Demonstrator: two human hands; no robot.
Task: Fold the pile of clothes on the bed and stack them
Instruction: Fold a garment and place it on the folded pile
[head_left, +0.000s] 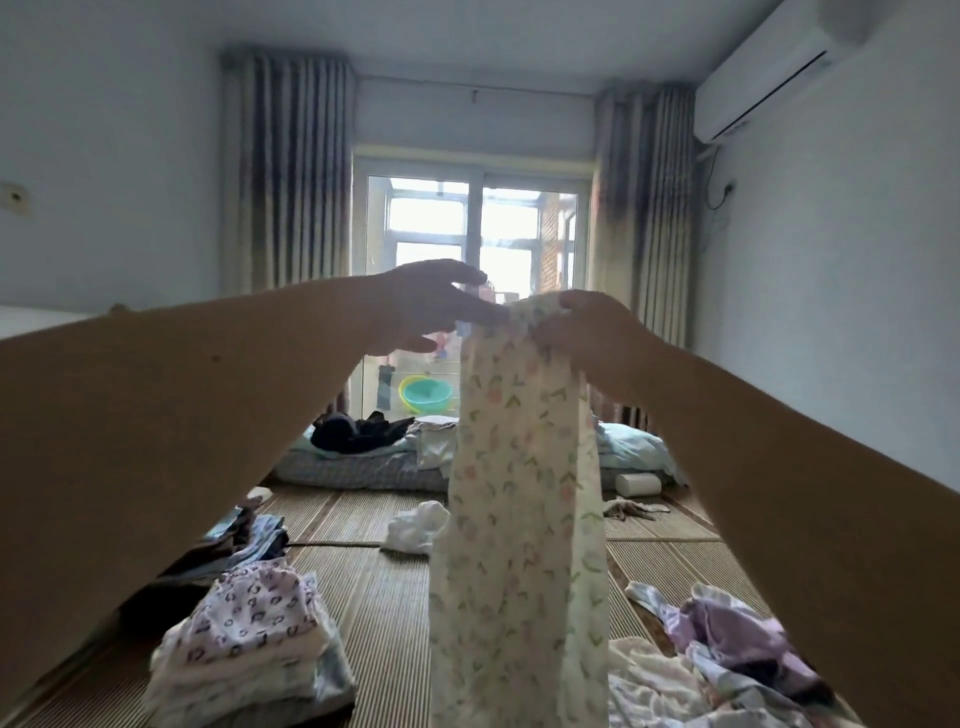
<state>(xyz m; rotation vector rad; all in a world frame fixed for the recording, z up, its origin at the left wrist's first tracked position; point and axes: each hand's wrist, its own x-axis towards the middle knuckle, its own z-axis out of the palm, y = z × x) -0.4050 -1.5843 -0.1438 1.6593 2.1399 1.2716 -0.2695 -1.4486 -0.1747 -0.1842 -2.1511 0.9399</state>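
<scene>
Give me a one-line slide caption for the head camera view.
Right hand holds up a floral garment while the open left hand reaches toward it.

Striped curtains (293, 171) flank a bright window (472, 234); pale walls (104, 156).

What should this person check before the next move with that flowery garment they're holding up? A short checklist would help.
1. Right hand grips the top of the floral garment: ok.
2. Left hand also grips it: not ok; its fingers are straight, just at the edge.
3. Garment's lower end hangs free: cannot tell; it runs out of view.
4. Folded stack sits tidy to receive it: ok.
5. Bare mat between stack and unfolded pile for laying it down: ok.
</scene>
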